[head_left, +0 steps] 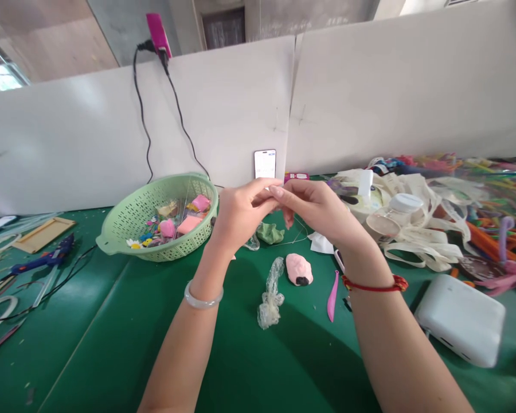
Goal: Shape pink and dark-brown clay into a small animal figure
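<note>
My left hand (243, 213) and my right hand (312, 206) meet above the middle of the table, fingertips pressed together. Both are closed in a pinch; whatever lies between the fingers is hidden or too small to make out. Below them on the green table sits a pink lump of clay (298, 268) with a black patch on its lower edge. Beside it lies a crumpled clear plastic wrap (270, 304). To the right is a pink plastic modelling knife (333, 296), partly near my right wrist. A crumpled green piece (270, 233) rests just beneath my hands.
A green basket (124, 229) of small colourful pieces stands left. Farther left are a blue glue gun (45, 256) and a wooden frame (45, 233). A phone (265, 163) leans on the white partition. Right are a lidded jar (384, 225), white bags and a white box (461, 318).
</note>
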`<action>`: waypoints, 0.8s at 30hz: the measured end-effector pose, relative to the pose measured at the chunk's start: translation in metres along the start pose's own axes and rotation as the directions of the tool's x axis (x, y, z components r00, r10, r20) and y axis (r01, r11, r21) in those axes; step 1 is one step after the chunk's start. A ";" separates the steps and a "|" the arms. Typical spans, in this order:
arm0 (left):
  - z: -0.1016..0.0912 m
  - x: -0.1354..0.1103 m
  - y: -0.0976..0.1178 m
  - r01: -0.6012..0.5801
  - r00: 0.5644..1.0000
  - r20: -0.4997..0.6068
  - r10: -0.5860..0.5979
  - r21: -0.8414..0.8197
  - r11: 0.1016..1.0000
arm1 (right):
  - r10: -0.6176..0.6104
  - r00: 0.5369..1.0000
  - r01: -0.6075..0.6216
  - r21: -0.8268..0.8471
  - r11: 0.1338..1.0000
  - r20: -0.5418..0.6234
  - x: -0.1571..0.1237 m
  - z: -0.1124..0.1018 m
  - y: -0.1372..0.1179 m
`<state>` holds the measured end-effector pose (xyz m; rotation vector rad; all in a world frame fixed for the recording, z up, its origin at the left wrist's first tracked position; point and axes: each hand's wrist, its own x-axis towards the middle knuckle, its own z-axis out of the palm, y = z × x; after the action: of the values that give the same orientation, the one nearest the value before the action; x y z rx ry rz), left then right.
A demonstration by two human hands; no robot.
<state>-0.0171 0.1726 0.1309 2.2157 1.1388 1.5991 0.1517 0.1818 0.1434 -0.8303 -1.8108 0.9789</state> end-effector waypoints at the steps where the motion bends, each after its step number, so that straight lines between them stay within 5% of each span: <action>1: 0.000 0.000 0.000 -0.013 1.000 0.010 0.013 0.009 1.000 | -0.007 1.000 0.007 0.028 1.000 0.015 0.000 -0.001 0.001; 5: -0.002 0.002 0.003 0.026 0.997 0.074 -0.022 -0.055 0.998 | 0.019 1.000 -0.021 0.188 0.982 0.015 0.003 -0.007 0.008; 9: 0.000 0.003 -0.001 0.268 0.941 0.241 -0.239 -0.098 0.958 | 0.099 0.991 -0.059 0.353 0.934 -0.095 0.004 -0.013 0.014; 12: 0.011 -0.001 -0.010 0.367 0.758 0.533 -0.376 0.130 0.921 | 0.101 0.974 -0.014 0.393 0.920 -0.201 0.005 -0.018 0.017; 16: 0.033 -0.013 -0.010 0.311 0.493 0.767 -0.411 0.286 0.906 | 0.078 0.952 0.045 0.389 0.920 -0.296 0.004 -0.020 0.019; 20: 0.049 -0.023 -0.001 0.221 0.365 0.793 -0.487 0.434 0.873 | 0.107 0.947 0.031 0.419 0.907 -0.302 0.003 -0.020 0.017; 24: 0.057 -0.027 0.004 0.183 0.305 0.792 -0.529 0.497 0.849 | 0.135 0.960 -0.014 0.438 0.899 -0.247 0.003 -0.019 0.016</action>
<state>0.0306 0.1677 0.0899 2.1737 1.3573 -0.1647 0.1699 0.1972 0.1363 -0.7153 -1.2662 1.1980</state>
